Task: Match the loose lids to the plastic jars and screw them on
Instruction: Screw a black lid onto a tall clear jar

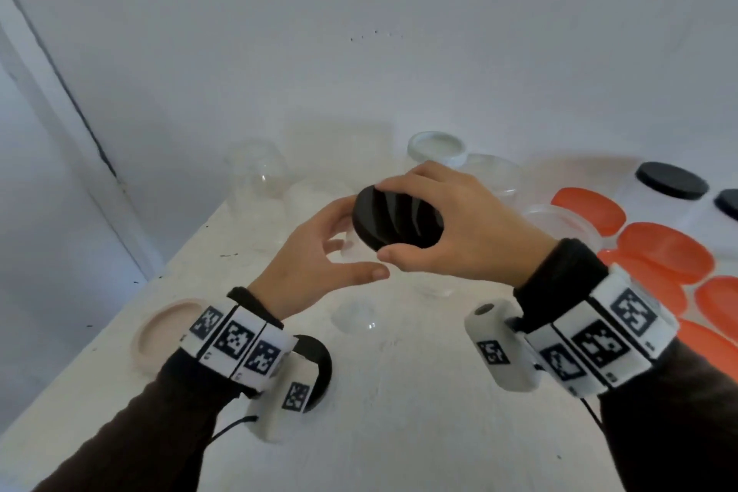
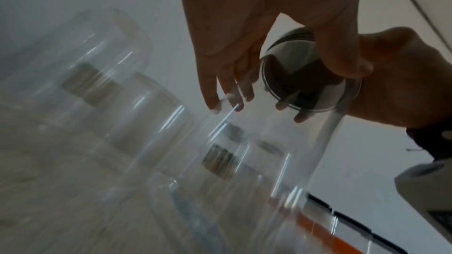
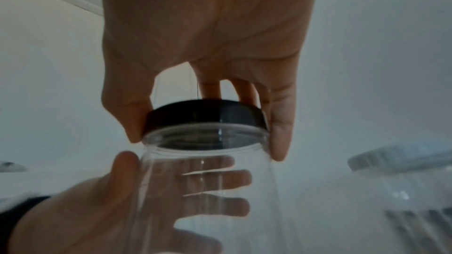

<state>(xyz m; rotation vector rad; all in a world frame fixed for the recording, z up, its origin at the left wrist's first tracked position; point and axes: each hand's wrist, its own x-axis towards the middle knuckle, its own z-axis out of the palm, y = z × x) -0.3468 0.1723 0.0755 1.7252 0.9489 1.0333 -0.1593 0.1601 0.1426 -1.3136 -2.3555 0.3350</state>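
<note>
My right hand [image 1: 403, 212] grips a black lid [image 1: 397, 218] from above, thumb on the near rim and fingers on the far rim. The lid [image 3: 208, 114] sits on the mouth of a clear plastic jar [image 3: 208, 181], held tilted above the white table. Just below the lid my left hand [image 1: 331, 248] holds the jar body. Its thumb [image 3: 124, 161] lies on the near side, and its fingers [image 3: 220, 179] show through the clear wall behind. In the left wrist view the lid's underside [image 2: 303, 80] shows through the jar. How far the lid is screwed on cannot be told.
Several orange lids [image 1: 663, 252] lie at the right, with black-lidded jars [image 1: 671, 180] behind them. A white-lidded jar [image 1: 437, 148] and open clear jars [image 1: 259, 172] stand at the back. A pink lid [image 1: 159, 332] and a black lid [image 1: 321, 363] lie near my left wrist.
</note>
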